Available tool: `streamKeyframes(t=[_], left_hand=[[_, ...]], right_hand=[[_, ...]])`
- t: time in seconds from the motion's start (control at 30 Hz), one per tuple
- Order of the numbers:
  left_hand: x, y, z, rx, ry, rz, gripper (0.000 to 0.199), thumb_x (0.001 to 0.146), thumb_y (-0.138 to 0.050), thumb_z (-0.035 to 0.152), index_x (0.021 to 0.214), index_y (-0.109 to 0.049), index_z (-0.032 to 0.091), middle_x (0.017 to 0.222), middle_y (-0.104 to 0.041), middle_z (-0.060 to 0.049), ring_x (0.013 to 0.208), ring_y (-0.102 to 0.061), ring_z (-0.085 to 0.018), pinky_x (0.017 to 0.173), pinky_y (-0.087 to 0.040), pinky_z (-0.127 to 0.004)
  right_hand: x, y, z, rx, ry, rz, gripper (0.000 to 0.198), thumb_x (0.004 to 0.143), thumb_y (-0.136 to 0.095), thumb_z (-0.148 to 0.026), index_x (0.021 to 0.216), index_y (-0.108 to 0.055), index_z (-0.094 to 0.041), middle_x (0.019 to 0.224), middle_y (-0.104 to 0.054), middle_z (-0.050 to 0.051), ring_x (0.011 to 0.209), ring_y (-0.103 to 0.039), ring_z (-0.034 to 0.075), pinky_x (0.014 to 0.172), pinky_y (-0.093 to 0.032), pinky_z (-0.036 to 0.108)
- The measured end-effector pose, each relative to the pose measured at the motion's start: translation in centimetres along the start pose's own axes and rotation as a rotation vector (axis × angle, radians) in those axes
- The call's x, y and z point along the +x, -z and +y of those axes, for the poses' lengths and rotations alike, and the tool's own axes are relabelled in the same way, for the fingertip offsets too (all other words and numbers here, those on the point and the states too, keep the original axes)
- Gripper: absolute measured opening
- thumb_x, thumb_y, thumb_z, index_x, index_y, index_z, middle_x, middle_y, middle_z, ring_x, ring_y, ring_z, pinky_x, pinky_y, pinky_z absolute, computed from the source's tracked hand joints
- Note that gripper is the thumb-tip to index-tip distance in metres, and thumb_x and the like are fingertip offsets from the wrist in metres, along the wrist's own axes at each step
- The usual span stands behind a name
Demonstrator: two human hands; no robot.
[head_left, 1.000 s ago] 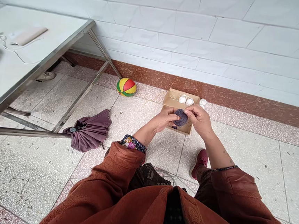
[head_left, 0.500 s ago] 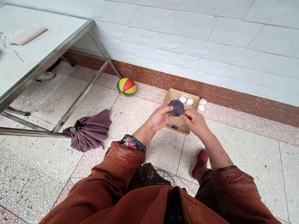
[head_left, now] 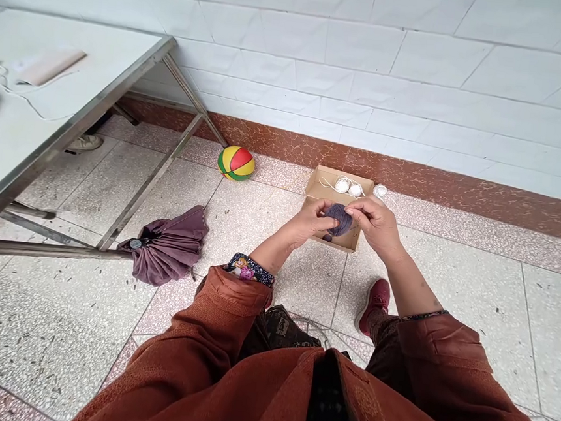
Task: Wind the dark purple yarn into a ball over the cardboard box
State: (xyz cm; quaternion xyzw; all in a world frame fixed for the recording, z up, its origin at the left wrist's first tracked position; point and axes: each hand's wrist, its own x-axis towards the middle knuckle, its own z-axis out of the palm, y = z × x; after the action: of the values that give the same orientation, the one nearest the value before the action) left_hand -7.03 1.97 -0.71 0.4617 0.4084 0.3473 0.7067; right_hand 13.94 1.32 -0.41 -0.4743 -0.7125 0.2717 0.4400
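Observation:
A ball of purple-grey yarn (head_left: pixel 338 220) is held over an open cardboard box (head_left: pixel 312 188). My left hand (head_left: pixel 311 221) is closed around its left side, the thumb lying across the front. At the upper right edge of the ball, my right hand (head_left: pixel 373 224) is pinched with thumb and forefinger on the yarn; the thin strand itself is hard to make out. Inside the box, below the ball, lies a small dark wad of yarn (head_left: pixel 327 238). White yarn balls (head_left: pixel 342 185) rest at the back of the box, and another white yarn ball (head_left: pixel 380 191) lies just outside, to its right.
A red, yellow and green ball (head_left: pixel 236 163) is on the floor by the wall. A folded purple umbrella (head_left: pixel 174 244) lies near the leg of a metal-edged table (head_left: pixel 103 44) at left. Someone's shoe (head_left: pixel 85 143) shows under the table. My red shoe (head_left: pixel 375 304) stands below the box.
The yarn ball has shifted slightly right and down and has turned. My right hand has risen from the ball's lower right side to its upper right edge. My left thumb now lies lower across it.

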Motion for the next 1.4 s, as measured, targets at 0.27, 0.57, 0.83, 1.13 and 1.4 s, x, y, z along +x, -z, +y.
streamKeyframes(t=[0.27,0.57,0.83,1.13,1.4], left_hand=[[-0.5,-0.2,0.6,-0.402,0.009,-0.145,0.053,0.073,-0.08,0.036,0.123,-0.066,0.023,0.122,-0.071,-0.009,0.108,-0.07,-0.024,0.09,-0.058,-0.038],[0.9,0.4,0.0,-0.169,-0.032,0.252,0.04,0.072,-0.076,0.029,0.108,-0.061,0.022,0.105,-0.07,-0.004,0.097,-0.066,-0.018,0.086,-0.054,-0.032],[0.0,-0.1,-0.1,0.151,-0.009,0.008,0.049,0.066,-0.082,0.025,0.112,-0.066,0.019,0.106,-0.069,-0.005,0.098,-0.062,-0.02,0.096,-0.05,-0.039],[-1.1,-1.0,0.4,-0.433,-0.033,-0.222,0.065,0.071,-0.087,0.039,0.131,-0.068,0.024,0.134,-0.069,-0.012,0.118,-0.068,-0.028,0.094,-0.057,-0.039],[0.7,0.4,0.1,-0.235,-0.109,0.236,0.047,0.072,-0.082,0.031,0.114,-0.063,0.021,0.112,-0.073,-0.006,0.105,-0.07,-0.021,0.097,-0.056,-0.039]], right_hand=[[-0.5,-1.4,1.9,0.012,-0.188,0.038,0.021,0.098,-0.066,-0.039,0.084,-0.071,-0.025,0.082,-0.069,0.002,0.074,-0.06,0.02,0.071,-0.049,0.035],[-1.1,-1.8,-0.3,0.078,-0.035,-0.328,0.02,0.1,-0.067,-0.04,0.088,-0.072,-0.025,0.079,-0.067,0.0,0.07,-0.059,0.017,0.069,-0.046,0.032],[-0.2,-0.3,-0.3,0.061,-0.071,-0.053,0.02,0.098,-0.071,-0.042,0.086,-0.072,-0.026,0.083,-0.071,0.002,0.078,-0.062,0.02,0.076,-0.05,0.036],[-0.3,-1.3,1.3,0.073,-0.178,0.064,0.023,0.102,-0.062,-0.044,0.091,-0.069,-0.025,0.086,-0.071,0.003,0.078,-0.062,0.02,0.076,-0.049,0.035],[-0.9,-1.5,-0.3,0.111,-0.128,-0.313,0.026,0.101,-0.065,-0.047,0.092,-0.073,-0.024,0.084,-0.072,0.003,0.075,-0.062,0.019,0.073,-0.048,0.033]])
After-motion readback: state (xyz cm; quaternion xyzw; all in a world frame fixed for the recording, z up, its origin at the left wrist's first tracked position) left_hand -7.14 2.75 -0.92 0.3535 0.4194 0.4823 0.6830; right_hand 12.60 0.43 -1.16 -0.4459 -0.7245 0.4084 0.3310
